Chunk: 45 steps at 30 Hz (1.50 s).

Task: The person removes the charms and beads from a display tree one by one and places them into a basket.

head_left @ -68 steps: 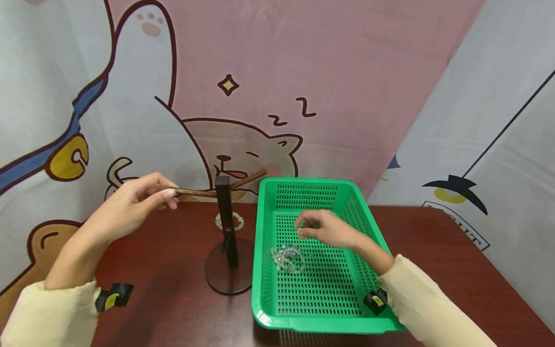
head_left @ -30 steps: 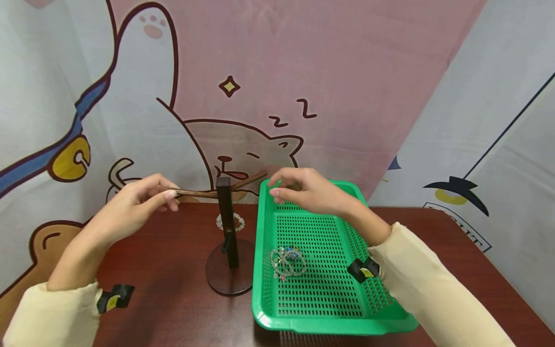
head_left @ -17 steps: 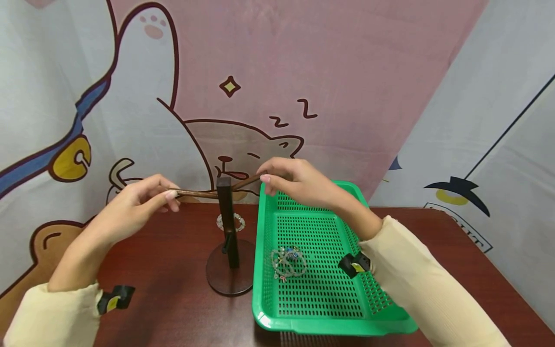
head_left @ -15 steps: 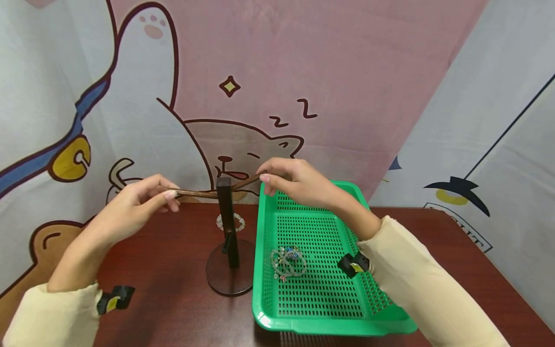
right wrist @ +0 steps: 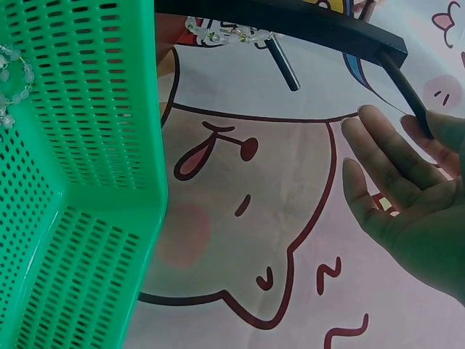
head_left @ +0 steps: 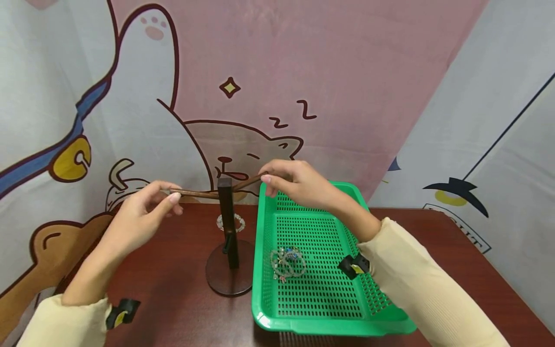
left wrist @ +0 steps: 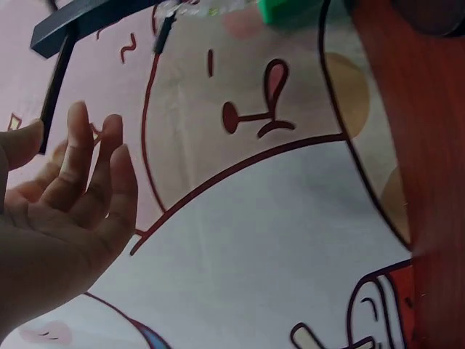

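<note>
A dark wooden jewelry stand [head_left: 228, 221] with a round base, an upright post and a thin crossbar [head_left: 197, 194] at its top stands on the table. My left hand [head_left: 140, 217] pinches the left end of the crossbar between thumb and index finger. At the opposite end my right hand [head_left: 305, 185] pinches the crossbar's tip, its other fingers lying loose. Lower on the post, a clear beaded bracelet [right wrist: 225, 33] hangs at a short peg [right wrist: 283, 64]. Several more beaded bracelets [head_left: 288, 262] lie together in the green plastic basket [head_left: 256, 270].
The basket stands on the reddish-brown table [head_left: 173, 289], close to the stand's base on its right, and my right forearm reaches over it. Behind the table hangs a cartoon-printed cloth [head_left: 338, 86]. A black wrist camera sits at each cuff.
My right hand has risen from above the bracelets in the basket and moved left to the crossbar's right end. My left hand has stayed at the left end, its wrist shifting slightly right.
</note>
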Each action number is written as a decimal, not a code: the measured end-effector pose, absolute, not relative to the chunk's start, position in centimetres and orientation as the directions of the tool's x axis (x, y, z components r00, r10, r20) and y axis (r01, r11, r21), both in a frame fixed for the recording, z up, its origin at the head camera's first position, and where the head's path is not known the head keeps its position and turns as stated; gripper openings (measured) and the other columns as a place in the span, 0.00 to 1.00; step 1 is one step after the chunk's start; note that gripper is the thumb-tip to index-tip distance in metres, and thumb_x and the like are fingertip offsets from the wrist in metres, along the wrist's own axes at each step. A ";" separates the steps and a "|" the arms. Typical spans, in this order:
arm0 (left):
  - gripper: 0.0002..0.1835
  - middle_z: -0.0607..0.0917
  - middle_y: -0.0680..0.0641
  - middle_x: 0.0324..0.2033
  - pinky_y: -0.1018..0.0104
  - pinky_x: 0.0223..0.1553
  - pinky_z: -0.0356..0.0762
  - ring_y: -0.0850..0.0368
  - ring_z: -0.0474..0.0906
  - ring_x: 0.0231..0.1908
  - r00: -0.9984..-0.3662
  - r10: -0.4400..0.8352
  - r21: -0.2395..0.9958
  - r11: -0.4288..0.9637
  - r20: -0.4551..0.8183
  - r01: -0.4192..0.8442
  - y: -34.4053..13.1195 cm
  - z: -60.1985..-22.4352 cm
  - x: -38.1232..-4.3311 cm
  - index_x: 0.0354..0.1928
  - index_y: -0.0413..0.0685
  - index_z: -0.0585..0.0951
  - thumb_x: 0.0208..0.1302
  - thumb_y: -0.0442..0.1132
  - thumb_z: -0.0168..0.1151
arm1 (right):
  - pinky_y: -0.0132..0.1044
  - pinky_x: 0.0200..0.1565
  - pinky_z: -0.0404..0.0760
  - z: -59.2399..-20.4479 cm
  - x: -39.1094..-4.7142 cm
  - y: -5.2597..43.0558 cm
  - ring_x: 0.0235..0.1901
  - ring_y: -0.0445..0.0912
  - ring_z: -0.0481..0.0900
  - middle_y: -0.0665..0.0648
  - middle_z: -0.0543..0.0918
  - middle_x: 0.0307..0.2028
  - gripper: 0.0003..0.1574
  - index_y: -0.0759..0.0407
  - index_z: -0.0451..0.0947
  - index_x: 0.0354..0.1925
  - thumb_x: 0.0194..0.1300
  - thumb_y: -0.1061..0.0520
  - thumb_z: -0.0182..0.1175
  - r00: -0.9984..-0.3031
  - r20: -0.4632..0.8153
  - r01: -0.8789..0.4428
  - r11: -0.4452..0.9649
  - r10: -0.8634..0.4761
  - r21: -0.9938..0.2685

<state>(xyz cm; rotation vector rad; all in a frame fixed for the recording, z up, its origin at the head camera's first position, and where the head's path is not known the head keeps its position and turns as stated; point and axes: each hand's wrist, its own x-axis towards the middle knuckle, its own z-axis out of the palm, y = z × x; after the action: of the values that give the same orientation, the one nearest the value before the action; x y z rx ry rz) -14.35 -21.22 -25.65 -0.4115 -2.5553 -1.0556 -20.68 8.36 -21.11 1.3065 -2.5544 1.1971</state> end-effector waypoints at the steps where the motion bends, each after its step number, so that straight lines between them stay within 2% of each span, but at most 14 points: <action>1: 0.14 0.82 0.52 0.26 0.68 0.30 0.70 0.56 0.75 0.31 -0.901 0.122 0.620 0.687 0.415 0.379 -21.1 -25.9 -14.3 0.48 0.46 0.75 0.69 0.46 0.49 | 0.38 0.34 0.73 -21.2 -20.7 8.4 0.29 0.44 0.79 0.49 0.81 0.24 0.11 0.63 0.77 0.45 0.68 0.60 0.51 -0.646 0.351 -0.703 0.350 -0.677 -0.619; 9: 0.14 0.81 0.54 0.25 0.66 0.25 0.66 0.59 0.74 0.25 -0.920 0.120 0.648 0.676 0.373 0.351 -19.5 -27.9 -13.5 0.44 0.48 0.78 0.66 0.49 0.53 | 0.38 0.34 0.73 -21.3 -20.7 8.4 0.29 0.45 0.79 0.49 0.81 0.24 0.11 0.62 0.77 0.45 0.68 0.60 0.51 -0.648 0.353 -0.703 0.353 -0.675 -0.617; 18: 0.14 0.83 0.56 0.31 0.66 0.30 0.73 0.63 0.78 0.30 -0.933 0.184 0.708 0.610 0.311 0.356 -16.3 -29.7 -12.1 0.41 0.48 0.80 0.60 0.49 0.61 | 0.37 0.32 0.73 -21.3 -20.6 8.5 0.28 0.43 0.79 0.49 0.81 0.24 0.11 0.62 0.77 0.45 0.68 0.60 0.51 -0.652 0.348 -0.700 0.360 -0.673 -0.616; 25: 0.15 0.82 0.57 0.29 0.66 0.33 0.75 0.65 0.78 0.31 -0.944 0.172 0.707 0.628 0.283 0.326 -14.9 -29.9 -11.0 0.38 0.48 0.80 0.54 0.49 0.66 | 0.37 0.32 0.74 -21.3 -20.7 8.4 0.28 0.42 0.79 0.49 0.81 0.24 0.11 0.63 0.77 0.45 0.68 0.60 0.51 -0.647 0.354 -0.707 0.358 -0.675 -0.610; 31: 0.14 0.83 0.55 0.32 0.64 0.31 0.73 0.64 0.76 0.30 -0.955 0.143 0.687 0.667 0.261 0.288 -14.5 -29.7 -10.5 0.38 0.49 0.80 0.55 0.49 0.65 | 0.37 0.31 0.72 -21.3 -20.7 8.4 0.28 0.44 0.79 0.49 0.81 0.24 0.11 0.64 0.77 0.44 0.68 0.60 0.51 -0.647 0.355 -0.705 0.354 -0.675 -0.614; 36: 0.11 0.83 0.54 0.33 0.66 0.27 0.68 0.63 0.70 0.25 -0.950 0.135 0.664 0.688 0.281 0.294 -14.3 -29.6 -10.5 0.37 0.50 0.81 0.56 0.48 0.65 | 0.37 0.29 0.71 -21.3 -20.6 8.5 0.29 0.46 0.79 0.49 0.81 0.24 0.11 0.63 0.77 0.44 0.68 0.60 0.51 -0.648 0.355 -0.701 0.344 -0.674 -0.625; 43: 0.09 0.82 0.52 0.32 0.68 0.20 0.64 0.63 0.63 0.15 -0.947 0.132 0.660 0.689 0.293 0.301 -14.4 -29.5 -10.3 0.37 0.48 0.81 0.57 0.43 0.64 | 0.38 0.35 0.74 -21.3 -20.5 8.6 0.30 0.43 0.79 0.50 0.81 0.26 0.11 0.62 0.77 0.45 0.67 0.60 0.52 -0.658 0.343 -0.682 0.336 -0.671 -0.650; 45: 0.09 0.82 0.52 0.33 0.68 0.21 0.67 0.65 0.66 0.16 -0.945 0.132 0.659 0.687 0.299 0.305 -14.5 -29.4 -10.2 0.38 0.47 0.81 0.58 0.43 0.63 | 0.38 0.36 0.74 -21.4 -20.4 8.7 0.30 0.42 0.79 0.50 0.82 0.27 0.11 0.61 0.77 0.46 0.67 0.59 0.53 -0.665 0.331 -0.671 0.341 -0.670 -0.659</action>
<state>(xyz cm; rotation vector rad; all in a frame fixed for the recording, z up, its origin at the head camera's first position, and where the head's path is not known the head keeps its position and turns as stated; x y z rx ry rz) -10.24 -14.52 -29.43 -0.3518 -2.6715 -1.1040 -20.43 8.68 -21.36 1.2853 -2.5711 1.2640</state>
